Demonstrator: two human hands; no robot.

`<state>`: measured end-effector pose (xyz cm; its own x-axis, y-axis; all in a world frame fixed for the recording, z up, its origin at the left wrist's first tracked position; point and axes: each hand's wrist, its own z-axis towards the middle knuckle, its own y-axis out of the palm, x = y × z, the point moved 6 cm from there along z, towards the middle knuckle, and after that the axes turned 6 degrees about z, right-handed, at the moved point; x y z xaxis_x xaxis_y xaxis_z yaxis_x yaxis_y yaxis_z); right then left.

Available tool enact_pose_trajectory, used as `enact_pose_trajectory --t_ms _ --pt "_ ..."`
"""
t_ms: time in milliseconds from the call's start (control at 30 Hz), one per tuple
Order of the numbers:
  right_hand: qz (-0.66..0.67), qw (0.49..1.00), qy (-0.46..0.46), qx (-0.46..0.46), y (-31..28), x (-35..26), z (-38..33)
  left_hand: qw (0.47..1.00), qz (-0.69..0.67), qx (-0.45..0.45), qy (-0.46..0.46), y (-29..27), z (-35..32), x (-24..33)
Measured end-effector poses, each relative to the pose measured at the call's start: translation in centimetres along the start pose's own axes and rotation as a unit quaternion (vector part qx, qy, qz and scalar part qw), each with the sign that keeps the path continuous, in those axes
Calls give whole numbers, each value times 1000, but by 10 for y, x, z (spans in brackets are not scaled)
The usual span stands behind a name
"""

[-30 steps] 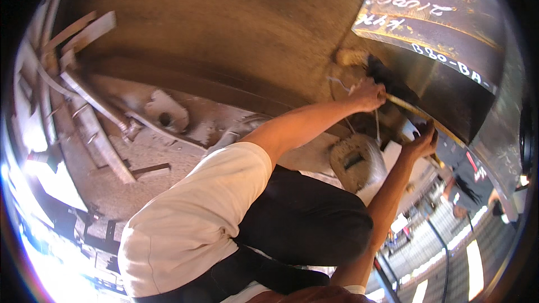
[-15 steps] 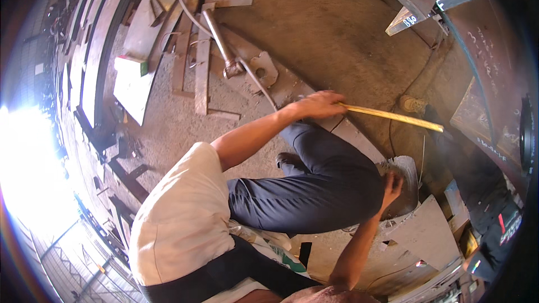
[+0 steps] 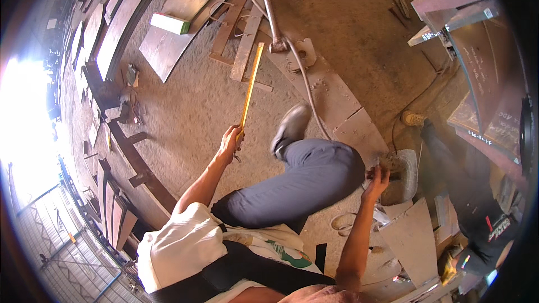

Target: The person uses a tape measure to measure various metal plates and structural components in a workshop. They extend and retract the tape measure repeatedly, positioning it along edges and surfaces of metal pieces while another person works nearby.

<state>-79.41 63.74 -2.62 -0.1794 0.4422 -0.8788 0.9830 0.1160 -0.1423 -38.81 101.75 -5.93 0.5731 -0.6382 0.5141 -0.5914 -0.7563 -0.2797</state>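
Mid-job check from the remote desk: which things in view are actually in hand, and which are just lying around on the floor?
In hand:
- yellow rule, gripped at its lower end by the left hand
- small dark object, too small to identify, pinched in the right hand

Lying about:
- steel strips
- hose
- green-ended box
- curved steel plate

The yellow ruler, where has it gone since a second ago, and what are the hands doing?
The left hand swung the yellow ruler away from the dark steel plate; it now points up over the floor, the grip unchanged. The right hand dropped from the plate to beside the knee; whether it holds anything is unclear.
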Motion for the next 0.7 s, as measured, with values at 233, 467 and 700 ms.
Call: enact_pose_trajectory --t_ms 233,467,700 --pt "-201 953 -81 -210 179 -29 2 994 -40 91 -36 -76 -13 -68" --pt "-408 731 -418 -353 517 -32 24 979 -54 184 -75 -131 25 -115" --pt "-714 261 -556 -336 691 13 97 968 -93 196 -128 -148 26 -115"
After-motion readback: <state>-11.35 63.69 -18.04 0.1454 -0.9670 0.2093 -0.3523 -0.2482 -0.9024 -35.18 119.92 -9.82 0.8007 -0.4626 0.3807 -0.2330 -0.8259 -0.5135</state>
